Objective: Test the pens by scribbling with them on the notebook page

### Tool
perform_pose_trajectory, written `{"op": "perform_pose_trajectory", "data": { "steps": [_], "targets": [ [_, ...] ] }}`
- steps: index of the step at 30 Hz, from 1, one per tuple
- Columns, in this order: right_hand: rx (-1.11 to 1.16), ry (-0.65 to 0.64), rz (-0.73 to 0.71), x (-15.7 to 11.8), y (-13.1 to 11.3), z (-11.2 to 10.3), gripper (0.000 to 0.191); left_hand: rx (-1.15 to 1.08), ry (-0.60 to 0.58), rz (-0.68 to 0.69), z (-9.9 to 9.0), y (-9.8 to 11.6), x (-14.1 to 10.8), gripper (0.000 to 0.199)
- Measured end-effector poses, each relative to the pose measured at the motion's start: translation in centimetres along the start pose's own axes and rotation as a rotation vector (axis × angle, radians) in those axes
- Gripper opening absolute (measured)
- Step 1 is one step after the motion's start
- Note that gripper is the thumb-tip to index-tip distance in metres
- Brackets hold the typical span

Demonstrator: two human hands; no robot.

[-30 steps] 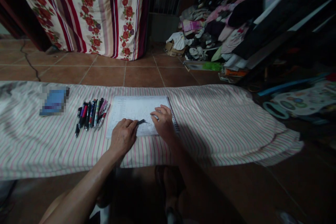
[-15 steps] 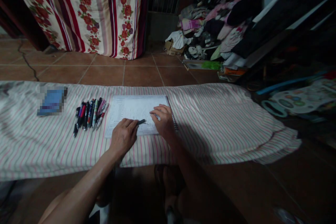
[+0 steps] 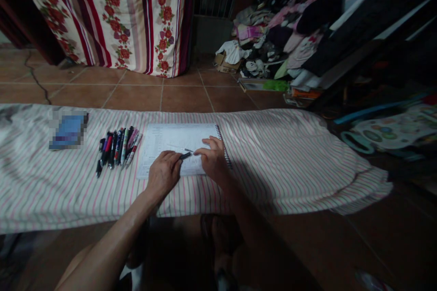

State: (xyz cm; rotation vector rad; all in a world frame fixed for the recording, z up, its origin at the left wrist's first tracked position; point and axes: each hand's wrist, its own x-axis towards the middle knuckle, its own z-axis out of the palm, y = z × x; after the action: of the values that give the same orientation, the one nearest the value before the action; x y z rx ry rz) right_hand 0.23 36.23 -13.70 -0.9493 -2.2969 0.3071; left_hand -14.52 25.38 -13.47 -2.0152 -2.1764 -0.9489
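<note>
Change: a thin pale rod [image 3: 177, 147] now shows over the notebook [image 3: 184, 132], its dark end apparently pinched by the fingertips of the right hand [image 3: 213, 159]. Left hand [image 3: 165, 172] is closed on a black pen piece [image 3: 186, 156] just beside it. Reading: probably two separate parts, one per hand. Bunched pens [image 3: 119, 148] lie left of the notebook on the striped worktop [image 3: 290, 159]

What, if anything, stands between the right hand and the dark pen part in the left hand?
Nothing visible blocks it. The right hand has its fingertips close to the free end of the dark pen part, over the notebook. A thin rod lies just beyond; whether the fingertips touch it, I can't tell.
</note>
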Motion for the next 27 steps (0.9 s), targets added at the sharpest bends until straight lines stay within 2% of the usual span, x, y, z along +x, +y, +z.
{"op": "perform_pose_trajectory", "data": {
  "steps": [18, 27],
  "targets": [
    [-0.087, -0.135, 0.055, -0.38, -0.62, 0.22, 0.035, 0.061, -0.032, 0.053, -0.13, 0.41, 0.14, 0.024],
    [-0.119, -0.117, 0.056, -0.35, -0.46, 0.71, 0.037, 0.058, -0.029, 0.056, -0.06, 0.30, -0.08, 0.024]
  ]
}}
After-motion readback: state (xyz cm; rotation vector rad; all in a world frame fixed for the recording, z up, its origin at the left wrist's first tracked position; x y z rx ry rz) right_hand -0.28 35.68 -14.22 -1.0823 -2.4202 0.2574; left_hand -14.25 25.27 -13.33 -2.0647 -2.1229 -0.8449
